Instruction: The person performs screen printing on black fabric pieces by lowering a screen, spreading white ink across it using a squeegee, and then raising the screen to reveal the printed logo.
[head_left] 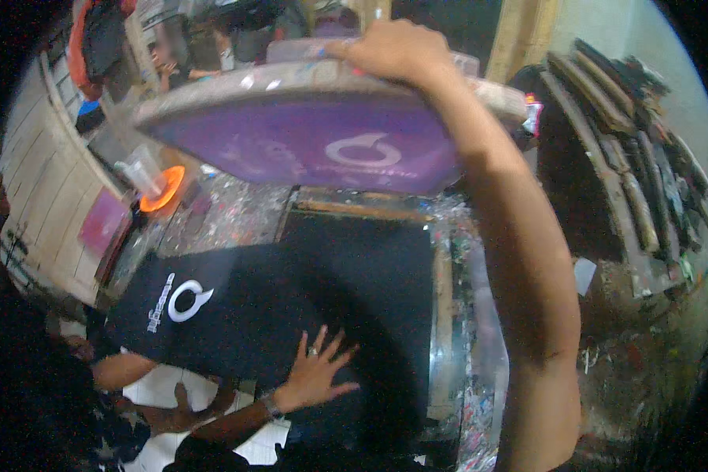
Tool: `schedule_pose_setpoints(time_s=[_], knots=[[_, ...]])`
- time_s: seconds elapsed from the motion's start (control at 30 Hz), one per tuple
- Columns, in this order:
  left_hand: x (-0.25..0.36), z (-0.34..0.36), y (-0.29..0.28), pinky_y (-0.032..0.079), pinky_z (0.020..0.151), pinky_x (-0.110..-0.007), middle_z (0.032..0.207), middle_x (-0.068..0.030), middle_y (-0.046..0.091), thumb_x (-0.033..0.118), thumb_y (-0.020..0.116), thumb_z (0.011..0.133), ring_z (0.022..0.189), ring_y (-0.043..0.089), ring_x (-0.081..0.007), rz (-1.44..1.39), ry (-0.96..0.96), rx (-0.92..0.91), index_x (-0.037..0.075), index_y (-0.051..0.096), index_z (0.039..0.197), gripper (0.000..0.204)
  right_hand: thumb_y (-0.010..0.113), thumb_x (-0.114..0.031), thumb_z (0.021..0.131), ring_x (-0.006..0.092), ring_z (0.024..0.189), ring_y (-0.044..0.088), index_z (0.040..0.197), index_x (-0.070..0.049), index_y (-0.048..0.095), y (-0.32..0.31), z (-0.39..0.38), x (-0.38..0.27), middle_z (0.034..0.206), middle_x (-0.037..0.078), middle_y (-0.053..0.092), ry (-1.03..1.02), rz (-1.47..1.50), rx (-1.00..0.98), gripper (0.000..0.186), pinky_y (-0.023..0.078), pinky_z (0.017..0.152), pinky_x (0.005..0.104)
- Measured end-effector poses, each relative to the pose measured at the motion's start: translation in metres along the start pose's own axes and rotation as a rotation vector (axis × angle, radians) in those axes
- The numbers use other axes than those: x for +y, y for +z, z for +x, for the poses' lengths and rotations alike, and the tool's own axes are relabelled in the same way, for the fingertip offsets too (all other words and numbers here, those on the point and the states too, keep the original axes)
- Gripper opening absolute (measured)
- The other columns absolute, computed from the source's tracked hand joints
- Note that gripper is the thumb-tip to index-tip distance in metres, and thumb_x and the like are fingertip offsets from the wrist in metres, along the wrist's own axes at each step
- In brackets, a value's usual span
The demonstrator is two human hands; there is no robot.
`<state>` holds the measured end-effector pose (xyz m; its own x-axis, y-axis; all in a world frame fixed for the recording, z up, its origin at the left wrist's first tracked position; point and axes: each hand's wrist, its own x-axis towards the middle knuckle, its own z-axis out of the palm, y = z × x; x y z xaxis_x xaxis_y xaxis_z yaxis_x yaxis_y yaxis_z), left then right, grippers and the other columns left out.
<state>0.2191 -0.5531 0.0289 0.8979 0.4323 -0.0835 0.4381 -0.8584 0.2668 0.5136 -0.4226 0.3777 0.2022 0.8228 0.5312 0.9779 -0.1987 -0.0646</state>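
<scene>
The right hand [401, 53] is clamped on the frame of a raised purple screen [283, 141] bearing a pale ring emblem [335, 150] above blurred lettering. Apart from it, the left hand [315, 381] is spread flat on black cloth [248, 275] across the speckled surface [232, 211], where a white ring logo [178, 307] sits beside a sideways white word [160, 303]

Head camera: wide fisheye on the person's head, left one of a pair.
Facing: forward and down onto the flat black cloth [354, 263] and paint-speckled grey desk [240, 212].
Nearest: the person's bare right arm [519, 228], large.
Farther: the tilted purple mesh screen [279, 141], purple face toward the lens.
Rim: dark, rounded; straight edges bend there.
</scene>
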Motion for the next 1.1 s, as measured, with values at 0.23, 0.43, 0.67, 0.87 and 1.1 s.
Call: schedule_pose_setpoints(time_s=[0.23, 0.43, 0.67, 0.87, 1.1], knots=[[-0.017, -0.003, 0.052, 0.005, 0.114, -0.067, 0.160, -0.0190, 0.021, 0.072, 0.045, 0.087, 0.147, 0.013, -0.0472, 0.063, 0.131, 0.122, 0.025, 0.034, 0.153, 0.082, 0.051, -0.077, 0.079, 0.0423, 0.093, 0.069, 0.082, -0.003, 0.075, -0.005, -0.040, -0.019, 0.094, 0.025, 0.071, 0.025, 0.052, 0.006, 0.079, 0.054, 0.084, 0.0484], [-0.007, -0.006, 0.044, 0.000, 0.114, -0.068, 0.161, -0.0199, 0.016, 0.068, 0.051, 0.086, 0.148, 0.009, -0.0469, 0.187, 0.032, -0.064, 0.022, 0.028, 0.155, 0.086, 0.054, -0.066, 0.082, 0.0363, 0.085, 0.070, 0.085, -0.003, 0.075, -0.002, -0.092, -0.050, 0.085, 0.021, 0.072, -0.010, 0.067, 0.047, 0.067, 0.050, 0.077, 0.0496], [-0.017, -0.019, -0.082, 0.045, 0.101, -0.044, 0.145, -0.0166, 0.042, 0.037, 0.053, 0.097, 0.123, 0.051, -0.0300, -1.455, -0.089, 0.876, 0.004, 0.031, 0.147, 0.064, 0.064, -0.057, 0.081, 0.0292, 0.087, 0.063, 0.092, -0.003, 0.068, 0.053, -0.212, -0.081, 0.088, 0.013, 0.067, -0.144, 0.046, 0.321, 0.055, 0.043, 0.083, 0.0455], [-0.035, -0.103, -0.004, 0.029, 0.113, -0.050, 0.139, -0.0162, 0.052, 0.044, 0.052, 0.097, 0.130, 0.047, -0.0314, -1.228, -0.171, 0.460, 0.007, 0.048, 0.140, 0.057, 0.067, -0.049, 0.084, 0.0336, 0.100, 0.065, 0.108, -0.008, 0.069, 0.060, -0.351, -0.062, 0.108, 0.015, 0.068, -0.066, 0.419, -0.221, 0.048, 0.047, 0.093, 0.0509], [-0.101, -0.112, 0.111, 0.052, 0.091, -0.050, 0.100, -0.0193, 0.070, 0.049, 0.048, 0.100, 0.099, 0.067, -0.0315, -1.632, -0.447, 0.137, -0.002, 0.065, 0.115, 0.056, 0.055, -0.040, 0.095, 0.0393, 0.072, 0.066, 0.086, 0.000, 0.069, 0.136, -0.380, 0.223, 0.074, 0.020, 0.067, 0.686, -0.295, 0.244, 0.044, 0.050, 0.072, 0.0524]])
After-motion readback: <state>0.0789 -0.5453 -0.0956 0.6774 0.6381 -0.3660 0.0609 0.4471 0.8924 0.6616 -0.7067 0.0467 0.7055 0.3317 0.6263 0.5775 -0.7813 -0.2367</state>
